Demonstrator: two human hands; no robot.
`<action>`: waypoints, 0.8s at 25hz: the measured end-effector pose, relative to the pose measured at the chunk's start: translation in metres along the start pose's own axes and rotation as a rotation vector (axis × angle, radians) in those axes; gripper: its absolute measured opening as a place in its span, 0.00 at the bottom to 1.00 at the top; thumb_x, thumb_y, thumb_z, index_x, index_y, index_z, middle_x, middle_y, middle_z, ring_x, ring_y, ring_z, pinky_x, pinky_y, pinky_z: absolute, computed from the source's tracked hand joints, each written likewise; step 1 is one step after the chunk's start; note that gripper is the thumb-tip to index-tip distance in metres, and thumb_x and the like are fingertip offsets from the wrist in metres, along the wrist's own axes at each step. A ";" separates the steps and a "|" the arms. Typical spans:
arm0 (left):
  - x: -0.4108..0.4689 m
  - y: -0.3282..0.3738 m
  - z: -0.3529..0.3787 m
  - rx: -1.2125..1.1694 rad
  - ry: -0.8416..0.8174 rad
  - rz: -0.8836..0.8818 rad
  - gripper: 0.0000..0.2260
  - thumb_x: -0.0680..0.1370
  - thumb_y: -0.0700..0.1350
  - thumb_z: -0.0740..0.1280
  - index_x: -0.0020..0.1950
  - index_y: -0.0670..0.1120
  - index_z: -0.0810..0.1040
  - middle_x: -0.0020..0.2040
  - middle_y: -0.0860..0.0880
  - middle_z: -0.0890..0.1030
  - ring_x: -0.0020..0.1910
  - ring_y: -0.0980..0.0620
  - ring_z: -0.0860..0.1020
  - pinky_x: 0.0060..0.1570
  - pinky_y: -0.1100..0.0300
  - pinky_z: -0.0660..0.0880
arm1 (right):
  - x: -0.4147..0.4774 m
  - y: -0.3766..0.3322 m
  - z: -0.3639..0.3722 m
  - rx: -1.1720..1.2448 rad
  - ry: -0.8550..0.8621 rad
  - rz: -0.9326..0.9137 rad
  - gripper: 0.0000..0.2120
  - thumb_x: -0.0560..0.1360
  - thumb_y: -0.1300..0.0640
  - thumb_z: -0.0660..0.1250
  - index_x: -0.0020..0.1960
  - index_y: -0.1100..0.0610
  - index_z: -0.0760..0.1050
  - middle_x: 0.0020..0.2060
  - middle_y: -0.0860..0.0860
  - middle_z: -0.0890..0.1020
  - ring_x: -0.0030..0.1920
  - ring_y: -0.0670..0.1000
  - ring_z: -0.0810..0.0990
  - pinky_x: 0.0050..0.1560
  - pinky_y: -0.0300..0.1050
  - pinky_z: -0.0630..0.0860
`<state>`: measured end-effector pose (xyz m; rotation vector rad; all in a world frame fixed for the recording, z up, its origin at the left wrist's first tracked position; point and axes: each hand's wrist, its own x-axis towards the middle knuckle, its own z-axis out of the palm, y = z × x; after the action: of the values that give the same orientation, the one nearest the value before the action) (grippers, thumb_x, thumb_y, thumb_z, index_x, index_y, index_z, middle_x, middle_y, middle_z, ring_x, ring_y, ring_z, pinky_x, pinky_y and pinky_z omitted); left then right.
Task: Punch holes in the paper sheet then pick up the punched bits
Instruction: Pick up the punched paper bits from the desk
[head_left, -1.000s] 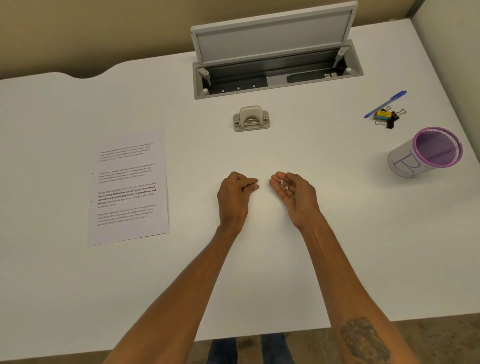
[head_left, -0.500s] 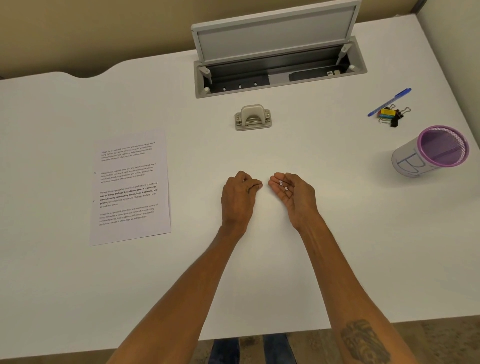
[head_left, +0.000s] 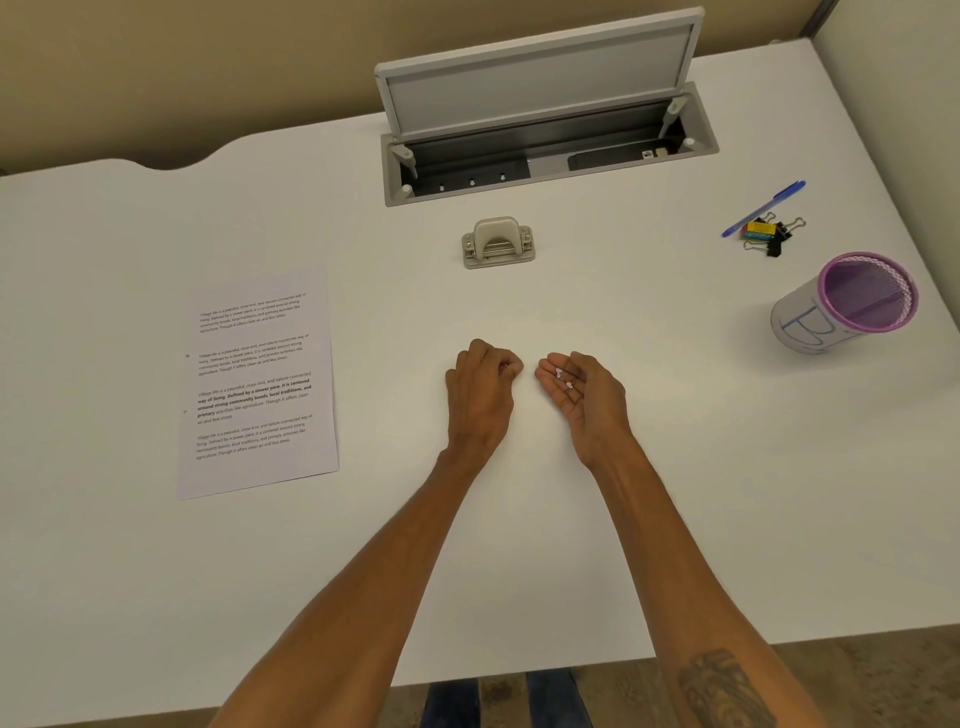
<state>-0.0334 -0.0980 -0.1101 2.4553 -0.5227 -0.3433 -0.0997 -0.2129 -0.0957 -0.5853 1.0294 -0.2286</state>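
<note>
A printed paper sheet (head_left: 257, 384) lies flat on the left of the white desk (head_left: 675, 493), with two punched holes at its left edge. A beige hole punch (head_left: 497, 243) stands farther back, in the middle. My right hand (head_left: 584, 397) is cupped palm up beside the left, and small white punched bits (head_left: 563, 378) rest on its fingers. My left hand (head_left: 483, 389) rests palm down on the desk with fingers curled in and fingertips pinched together; whether a bit is between them I cannot see.
An open cable tray with a raised grey lid (head_left: 540, 93) sits at the back. At the right are a blue pen (head_left: 763, 208), several binder clips (head_left: 769, 236) and a purple-rimmed mesh cup (head_left: 852, 306). The desk's front edge runs below my forearms.
My left hand's fingers have curled in tighter, from stretched toward the right hand to a pinch. The right hand stays cupped with the bits. My view has shifted slightly.
</note>
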 end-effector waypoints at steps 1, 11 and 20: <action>-0.002 0.003 0.000 -0.150 -0.005 0.008 0.06 0.82 0.42 0.62 0.51 0.47 0.79 0.51 0.52 0.76 0.52 0.51 0.74 0.55 0.53 0.70 | 0.000 0.000 0.000 0.017 -0.019 0.018 0.10 0.80 0.60 0.63 0.51 0.67 0.79 0.50 0.61 0.85 0.52 0.58 0.85 0.59 0.50 0.81; -0.007 0.010 -0.011 -0.230 0.054 0.098 0.08 0.80 0.46 0.68 0.56 0.48 0.84 0.48 0.53 0.77 0.50 0.53 0.72 0.48 0.65 0.70 | -0.004 -0.004 0.006 0.108 -0.203 0.148 0.08 0.79 0.62 0.64 0.50 0.64 0.81 0.47 0.57 0.85 0.47 0.50 0.84 0.51 0.42 0.82; -0.012 0.008 -0.020 -0.372 0.070 0.101 0.07 0.77 0.49 0.71 0.54 0.52 0.86 0.48 0.57 0.84 0.51 0.57 0.78 0.48 0.66 0.73 | -0.005 -0.004 0.004 0.128 -0.174 0.067 0.09 0.77 0.68 0.68 0.57 0.64 0.79 0.50 0.57 0.85 0.47 0.49 0.86 0.46 0.38 0.82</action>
<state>-0.0394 -0.0885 -0.0878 2.0667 -0.5016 -0.2837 -0.0986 -0.2127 -0.0883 -0.4457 0.8579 -0.1792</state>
